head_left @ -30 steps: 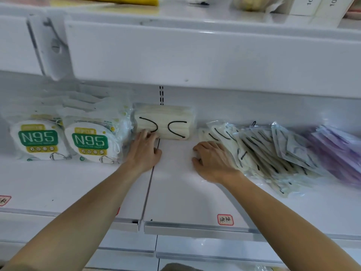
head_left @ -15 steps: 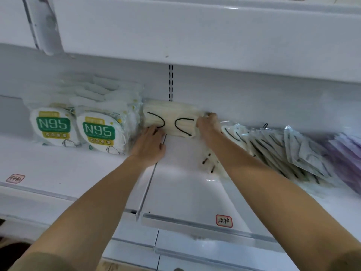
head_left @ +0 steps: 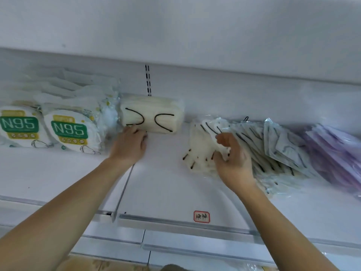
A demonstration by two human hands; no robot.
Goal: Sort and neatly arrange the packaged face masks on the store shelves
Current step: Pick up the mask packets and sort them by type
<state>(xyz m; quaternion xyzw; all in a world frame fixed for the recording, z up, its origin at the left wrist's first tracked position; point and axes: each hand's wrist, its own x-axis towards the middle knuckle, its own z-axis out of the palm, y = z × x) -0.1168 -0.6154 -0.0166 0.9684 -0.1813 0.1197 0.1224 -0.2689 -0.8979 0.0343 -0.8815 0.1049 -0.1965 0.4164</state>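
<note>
A cream mask pack with black ear loops (head_left: pixel 152 118) stands upright against the back wall of the white shelf (head_left: pixel 162 192). My left hand (head_left: pixel 130 146) rests flat on the shelf, its fingertips touching the pack's lower left edge. To the right, my right hand (head_left: pixel 233 159) is closed on clear-wrapped cream masks (head_left: pixel 201 149) at the left end of a slumped row. Further individually wrapped masks (head_left: pixel 281 145) lean rightward behind that hand. Two green-labelled N95 packs (head_left: pixel 68 132) stand at the left.
Purple mask packs (head_left: pixel 336 153) lie at the far right of the shelf. The upper shelf's front panel (head_left: pixel 175 30) overhangs close above. A red-bordered label (head_left: pixel 201 216) sits on the front rail. A slotted upright (head_left: pixel 148 80) runs down the back wall.
My right hand left the right edge of the cream pack and moved right and toward me onto the loose wrapped masks, closing on them. My left hand stayed by the pack.
</note>
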